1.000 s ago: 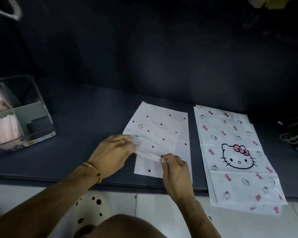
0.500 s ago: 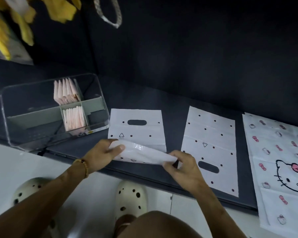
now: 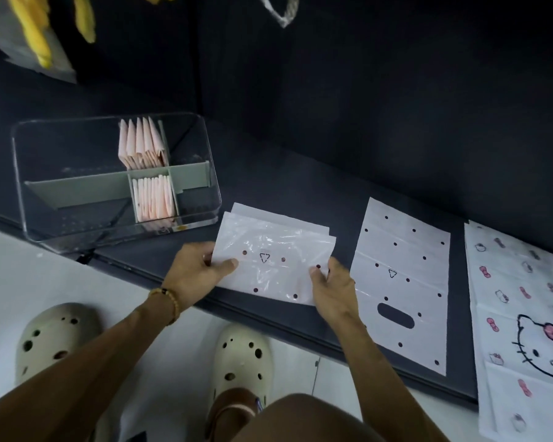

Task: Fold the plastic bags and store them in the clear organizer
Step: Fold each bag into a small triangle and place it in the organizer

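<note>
Left hand: the left hand (image 3: 201, 271) pinches the left edge of the folded dotted bag (image 3: 273, 261), thumb on top, fingers curled under.
Right hand: the right hand (image 3: 332, 290) grips the bag's right edge near its front corner.
Bag: it lies doubled over on the dark surface (image 3: 300, 193), its front edge at the surface's lip (layers not quite squared at the back).
Organizer: the clear organizer (image 3: 115, 180) stands just left of the bag, near corner almost touching; folded pink bags (image 3: 144, 145) stand upright in two middle compartments.
Open room: bare surface behind the bag.
Right side: a flat dotted bag (image 3: 399, 282) lies nearby, then a Hello Kitty bag (image 3: 524, 314), cut off at the frame edge.
Hard to make out: yellow items (image 3: 39, 27) hanging top left, blurred.
</note>
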### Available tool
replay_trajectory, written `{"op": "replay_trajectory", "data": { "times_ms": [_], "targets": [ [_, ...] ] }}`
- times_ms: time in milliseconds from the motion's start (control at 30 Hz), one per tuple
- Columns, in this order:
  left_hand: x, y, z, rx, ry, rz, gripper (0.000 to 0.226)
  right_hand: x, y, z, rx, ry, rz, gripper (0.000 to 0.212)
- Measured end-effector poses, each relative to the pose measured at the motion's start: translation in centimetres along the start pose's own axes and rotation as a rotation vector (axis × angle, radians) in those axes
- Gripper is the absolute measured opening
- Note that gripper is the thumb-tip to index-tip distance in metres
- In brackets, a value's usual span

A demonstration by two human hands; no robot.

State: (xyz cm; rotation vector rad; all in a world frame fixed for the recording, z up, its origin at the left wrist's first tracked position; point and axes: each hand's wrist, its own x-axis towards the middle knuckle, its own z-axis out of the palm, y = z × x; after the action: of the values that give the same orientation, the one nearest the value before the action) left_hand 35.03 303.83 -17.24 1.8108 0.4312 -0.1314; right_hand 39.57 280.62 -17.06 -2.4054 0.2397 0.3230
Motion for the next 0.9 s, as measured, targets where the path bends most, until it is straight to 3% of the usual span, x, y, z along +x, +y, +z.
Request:
{"op": "replay_trajectory", "data": {
  "times_ms": [133,233,400,567,767,833,900],
  "targets": [
    [1.1,-0.4,0.6,0.48,0.077,0.053,0.023,0.1,-0.1,0.1,0.026,0.033,0.071,0.02],
    [2.2,-0.1,1.1,0.645,0.069,0.0,0.037,0.3,0.1,0.0,0.021,0.04,0.109,0.025],
    [3.3,-0.1,1.5,0.762,0.099,-0.036,0.033,1.7,-0.1,-0.3,-0.025,0.001,0.143,0.031],
    [3.7,-0.2,1.7,0.764,0.186,-0.067,0.033,2.7,-0.4,0.0,-0.216,0.021,0.019,0.027],
    [3.7,0.0,1.6,0.839,0.269,-0.096,0.04,3.5,-0.3,0.1,-0.187,0.021,0.122,0.042],
    [3.3,0.1,1.6,0.869,0.318,-0.04,0.037,3.5,-0.2,0.0,-0.163,0.021,0.141,0.043],
    [2.5,0.0,1.7,0.869,0.377,0.179,0.028,3.6,-0.2,0.1,-0.149,0.023,0.155,0.043]
  ]
}}
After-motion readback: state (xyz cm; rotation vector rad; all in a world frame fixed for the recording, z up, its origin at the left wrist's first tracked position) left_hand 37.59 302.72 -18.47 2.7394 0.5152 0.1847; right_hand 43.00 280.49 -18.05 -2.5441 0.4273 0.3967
